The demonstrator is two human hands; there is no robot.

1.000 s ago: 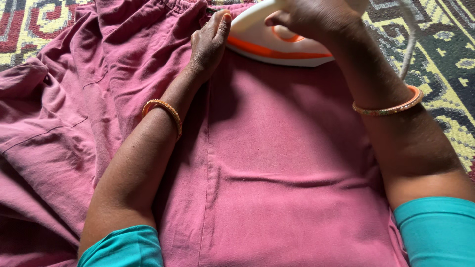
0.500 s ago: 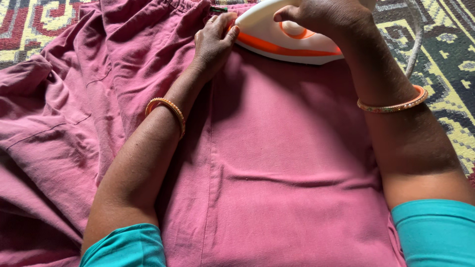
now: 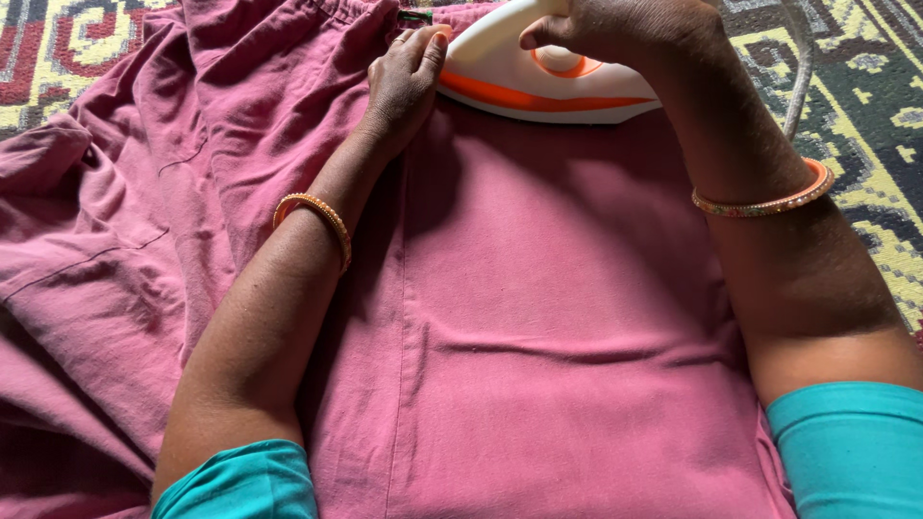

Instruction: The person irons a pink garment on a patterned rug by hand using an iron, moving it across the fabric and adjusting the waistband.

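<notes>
A dusty pink garment lies spread flat in front of me, smooth in the middle and rumpled at the left. My right hand grips the handle of a white and orange clothes iron, which rests on the cloth near the top edge of the view. My left hand lies flat on the fabric just left of the iron's tip, its fingers touching the iron's pointed end and pressing the cloth down. Both wrists wear orange bangles.
A patterned mat in yellow, green and red lies under the garment, visible at the right and top left. The iron's pale cord runs along the right past my forearm. Loose folds of the cloth bunch at the left.
The iron and my two hands stay at the top of the garment, shifting only slightly; the view wobbles a little left and right.
</notes>
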